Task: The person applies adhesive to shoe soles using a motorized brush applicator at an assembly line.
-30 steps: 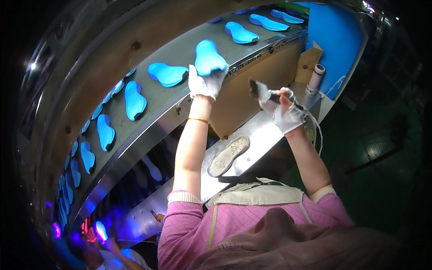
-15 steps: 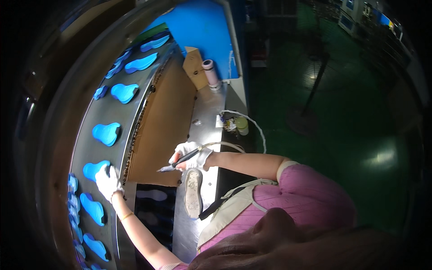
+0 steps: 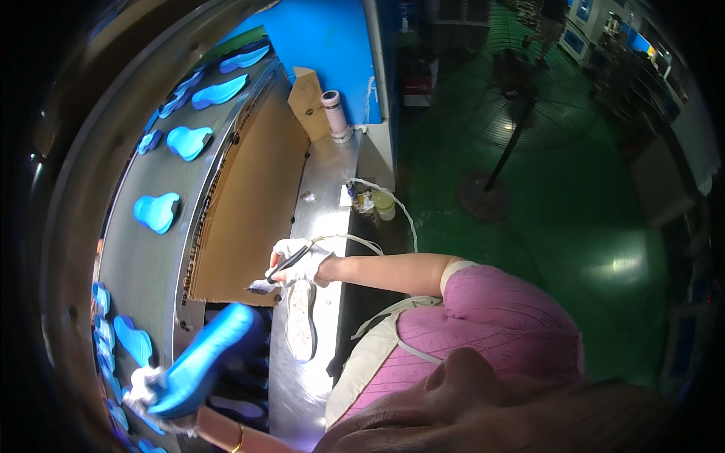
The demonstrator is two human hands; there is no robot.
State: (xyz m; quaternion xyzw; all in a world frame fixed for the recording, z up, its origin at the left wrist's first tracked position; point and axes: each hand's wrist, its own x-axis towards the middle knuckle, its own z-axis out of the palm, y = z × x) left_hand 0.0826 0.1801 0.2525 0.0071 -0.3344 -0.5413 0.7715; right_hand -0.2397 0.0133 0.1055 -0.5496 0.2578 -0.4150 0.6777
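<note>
The left hand (image 3: pixel 143 381), fingers clamped on a blue sole (image 3: pixel 204 359), swings it near the brush (image 3: pixel 276 273) gripped by the right hand (image 3: pixel 302 260) above the counter (image 3: pixel 325 174), so they may collide.

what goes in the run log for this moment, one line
left hand: gloved, lifting blue shoe mould off conveyor | right hand: gloved, gripping brush above sole on steel bench
</note>
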